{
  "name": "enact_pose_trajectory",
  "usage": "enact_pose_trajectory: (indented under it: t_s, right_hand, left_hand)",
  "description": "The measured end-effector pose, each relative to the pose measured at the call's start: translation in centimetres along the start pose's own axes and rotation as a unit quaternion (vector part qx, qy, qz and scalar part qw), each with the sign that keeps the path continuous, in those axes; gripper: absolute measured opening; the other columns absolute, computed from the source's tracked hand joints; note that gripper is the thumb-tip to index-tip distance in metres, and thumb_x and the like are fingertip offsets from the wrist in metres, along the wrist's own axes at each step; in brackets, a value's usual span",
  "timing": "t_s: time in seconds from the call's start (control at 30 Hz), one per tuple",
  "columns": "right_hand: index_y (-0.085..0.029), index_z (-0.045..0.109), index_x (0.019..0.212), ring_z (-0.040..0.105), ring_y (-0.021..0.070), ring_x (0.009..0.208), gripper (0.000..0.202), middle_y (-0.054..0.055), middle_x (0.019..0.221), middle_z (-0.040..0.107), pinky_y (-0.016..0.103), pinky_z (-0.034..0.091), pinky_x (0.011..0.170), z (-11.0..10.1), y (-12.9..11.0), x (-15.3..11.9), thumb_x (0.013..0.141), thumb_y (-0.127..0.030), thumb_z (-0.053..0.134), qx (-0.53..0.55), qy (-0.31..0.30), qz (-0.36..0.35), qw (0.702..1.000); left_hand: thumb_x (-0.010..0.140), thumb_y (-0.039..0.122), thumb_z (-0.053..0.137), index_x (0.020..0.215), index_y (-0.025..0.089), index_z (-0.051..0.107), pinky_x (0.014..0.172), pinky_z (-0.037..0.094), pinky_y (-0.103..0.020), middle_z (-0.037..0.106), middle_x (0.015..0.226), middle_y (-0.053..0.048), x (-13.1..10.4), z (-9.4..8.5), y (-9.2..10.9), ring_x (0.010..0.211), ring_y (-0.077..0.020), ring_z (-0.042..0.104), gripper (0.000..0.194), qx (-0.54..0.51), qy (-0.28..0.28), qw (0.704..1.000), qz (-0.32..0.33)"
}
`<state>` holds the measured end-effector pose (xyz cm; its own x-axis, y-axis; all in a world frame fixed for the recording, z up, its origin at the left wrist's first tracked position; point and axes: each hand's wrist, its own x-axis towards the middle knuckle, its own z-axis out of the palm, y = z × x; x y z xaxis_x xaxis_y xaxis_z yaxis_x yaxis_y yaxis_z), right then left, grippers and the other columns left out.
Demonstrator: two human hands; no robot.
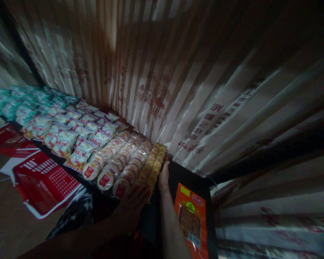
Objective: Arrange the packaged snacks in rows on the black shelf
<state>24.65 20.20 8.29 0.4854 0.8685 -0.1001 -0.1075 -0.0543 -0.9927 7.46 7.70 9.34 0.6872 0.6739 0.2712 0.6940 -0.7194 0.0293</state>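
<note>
My left hand [136, 198] lies at the front end of a row of small yellow packets [152, 162], its fingers stretched out against them and the neighbouring row. Along the right side of the same packets my right hand [164, 175] rests flat, fingers extended and partly hidden. Just left of the packets run several rows of round, clear-wrapped snacks [106, 180] with red labels. To the right of my right forearm, an orange snack bag [191, 219] lies flat on the dark shelf [175, 171].
Farther left stand white snack bags [82, 153] with striped edges, then teal packs [25, 111]. Red shopping baskets [47, 180] sit below the shelf's front edge at left. Pleated printed sheeting [156, 93] hangs behind the shelf, and a dark bar [232, 174] crosses at right.
</note>
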Motion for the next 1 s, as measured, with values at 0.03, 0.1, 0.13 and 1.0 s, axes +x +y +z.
enact_pose_trajectory:
  t_s: [0.03, 0.1, 0.13, 1.0]
  right_hand:
    - [-0.018, 0.033, 0.138, 0.030, 0.0154, 0.133, 0.076, 0.002, 0.143, 0.036, 0.028, 0.024, 0.108, 0.0, -0.2, 0.3, 0.081, -0.068, 0.028, 0.016, 0.005, 0.012, 1.000]
    - [-0.018, 0.033, 0.138, 0.028, 0.0148, 0.134, 0.077, 0.002, 0.145, 0.032, 0.028, 0.023, 0.108, 0.0, -0.7, 1.1, 0.080, -0.068, 0.028, 0.039, 0.016, 0.020, 0.999]
    - [-0.018, 0.032, 0.139, 0.027, 0.0146, 0.134, 0.078, 0.002, 0.145, 0.031, 0.028, 0.023, 0.108, 0.0, -0.9, 1.5, 0.080, -0.068, 0.029, 0.046, 0.019, 0.018, 0.999]
    - [-0.012, 0.045, 0.125, 0.045, 0.0195, 0.121, 0.053, 0.014, 0.132, 0.047, 0.041, 0.032, 0.103, -3.6, -1.4, -13.9, 0.089, -0.047, 0.027, 0.029, 0.126, -0.152, 0.980]
  left_hand:
    - [0.080, 0.015, 0.036, 0.144, 0.017, 0.016, 0.112, -0.003, -0.046, 0.011, 0.152, -0.001, 0.0, 0.0, 0.0, 0.139, -0.0223, 0.005, 0.066, 0.000, -0.008, 1.000, -0.004]
    - [0.080, 0.014, 0.036, 0.144, 0.017, 0.015, 0.112, 0.000, -0.046, 0.011, 0.152, -0.001, 0.0, -0.1, 0.1, 0.139, -0.0223, 0.007, 0.068, -0.001, -0.019, 1.000, -0.004]
    - [0.079, 0.014, 0.036, 0.144, 0.017, 0.015, 0.112, 0.000, -0.045, 0.011, 0.152, -0.001, 0.0, -0.1, 0.1, 0.139, -0.0222, 0.007, 0.068, -0.002, -0.022, 1.000, -0.002]
    - [0.085, 0.011, 0.036, 0.132, 0.014, 0.039, 0.111, 0.013, -0.047, 0.035, 0.143, -0.009, -1.3, 0.5, -0.7, 0.137, -0.0227, 0.015, 0.047, -0.050, 0.118, 0.989, 0.075]
